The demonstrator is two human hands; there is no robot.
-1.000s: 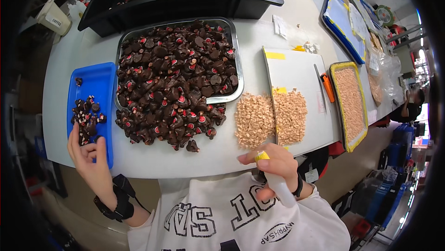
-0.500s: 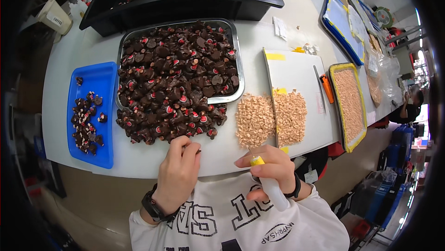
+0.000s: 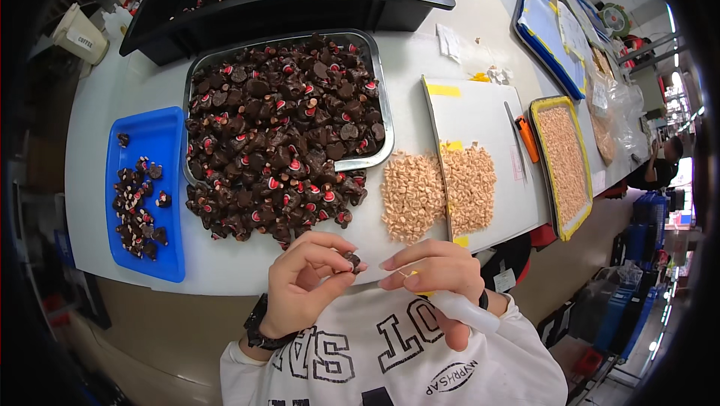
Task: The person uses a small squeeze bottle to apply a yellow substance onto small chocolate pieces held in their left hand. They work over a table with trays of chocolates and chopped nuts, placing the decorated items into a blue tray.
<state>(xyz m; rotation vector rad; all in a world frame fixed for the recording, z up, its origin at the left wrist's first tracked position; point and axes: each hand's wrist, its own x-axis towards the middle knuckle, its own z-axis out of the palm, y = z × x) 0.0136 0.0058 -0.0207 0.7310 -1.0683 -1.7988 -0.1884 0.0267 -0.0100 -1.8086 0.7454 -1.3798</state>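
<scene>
Between the fingertips of my left hand (image 3: 307, 278) is a small dark-brown piece (image 3: 351, 260), with a reddish spot at its side. My right hand (image 3: 442, 271) grips a small white squeeze bottle (image 3: 465, 311) with a yellow collar and thin needle tip. That tip points toward the brown piece, a short gap apart. Beyond my left hand, many similar brown pieces (image 3: 277, 121), some with red-and-white spots, heap over a metal tray (image 3: 387, 117) and spill onto the table. Small beige pieces (image 3: 409, 199) lie beyond my right hand, partly on a white board (image 3: 480, 113).
At left a blue tray (image 3: 174, 188) holds brown pieces dotted with beige bits. A large black bin (image 3: 300, 16) stands at the back. Tweezers (image 3: 514, 121) and an orange-handled tool (image 3: 527, 139) lie on the board. Right of it sits a yellow-edged tray (image 3: 534, 124) of beige pieces.
My left hand has come off the heap's near edge toward my right hand, bringing the brown piece up. The bottle has tilted so its needle points left.
</scene>
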